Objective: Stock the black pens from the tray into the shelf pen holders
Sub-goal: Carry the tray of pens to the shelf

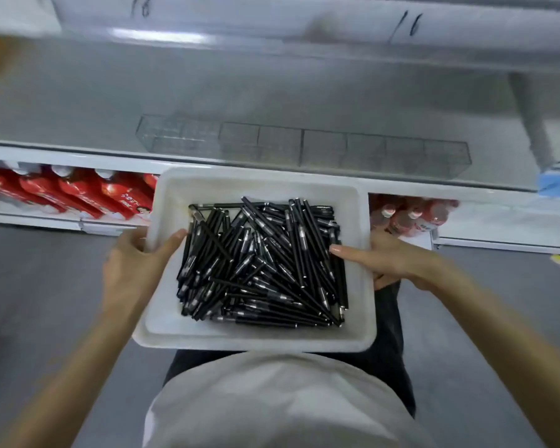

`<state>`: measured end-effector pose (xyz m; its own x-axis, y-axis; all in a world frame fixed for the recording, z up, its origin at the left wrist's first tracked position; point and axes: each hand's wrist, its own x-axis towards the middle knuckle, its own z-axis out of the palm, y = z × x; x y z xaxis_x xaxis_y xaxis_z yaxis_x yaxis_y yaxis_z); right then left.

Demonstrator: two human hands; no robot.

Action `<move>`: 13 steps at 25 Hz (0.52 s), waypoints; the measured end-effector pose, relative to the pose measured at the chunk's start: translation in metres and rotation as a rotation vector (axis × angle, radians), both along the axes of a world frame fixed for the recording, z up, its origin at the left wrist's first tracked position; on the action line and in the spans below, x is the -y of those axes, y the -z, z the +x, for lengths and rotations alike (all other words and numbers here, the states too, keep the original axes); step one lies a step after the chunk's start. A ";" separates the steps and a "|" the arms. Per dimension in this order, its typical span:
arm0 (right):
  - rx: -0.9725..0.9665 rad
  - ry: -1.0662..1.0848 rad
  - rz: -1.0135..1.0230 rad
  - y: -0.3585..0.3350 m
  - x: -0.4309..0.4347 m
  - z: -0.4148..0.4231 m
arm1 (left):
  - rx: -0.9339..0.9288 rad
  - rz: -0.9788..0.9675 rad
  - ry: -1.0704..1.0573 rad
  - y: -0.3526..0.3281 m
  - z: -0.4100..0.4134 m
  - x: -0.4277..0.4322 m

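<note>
Dozens of black pens (262,263) lay heaped crosswise in one white tray (259,180), piled between the two thumbs and filling most of the tray floor.

Left hand (133,263) gripped the tray's left rim: thumb hooked over the edge to the inside, ending just short of the pile; the other fingers were hidden under the tray.

Right hand (392,257) gripped the right rim the same way, thumb laid inward with its tip against the outermost pens; the fingers below the rim were curled, and how they met the tray could not be seen.

Beyond the fingertips, on the grey shelf (78,101), stood clear pen holders (304,147), a row of divided compartments, well apart from both hands.

Lower shelf: red pouches (78,195) past the left fingers, pink bottles (411,218) just beyond the right knuckles.
</note>
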<state>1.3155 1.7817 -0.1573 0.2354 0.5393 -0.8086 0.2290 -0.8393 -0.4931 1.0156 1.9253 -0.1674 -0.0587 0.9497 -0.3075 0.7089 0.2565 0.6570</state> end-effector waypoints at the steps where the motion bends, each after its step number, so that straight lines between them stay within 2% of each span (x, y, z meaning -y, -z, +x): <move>1: 0.011 -0.020 0.018 0.013 0.000 0.001 | 0.000 0.034 -0.008 0.016 -0.003 0.001; 7: 0.123 -0.086 0.117 0.080 -0.003 -0.007 | 0.118 0.128 -0.013 0.089 -0.004 0.001; 13: 0.182 0.019 0.146 0.095 0.014 -0.016 | 0.238 0.153 0.007 0.094 -0.004 0.016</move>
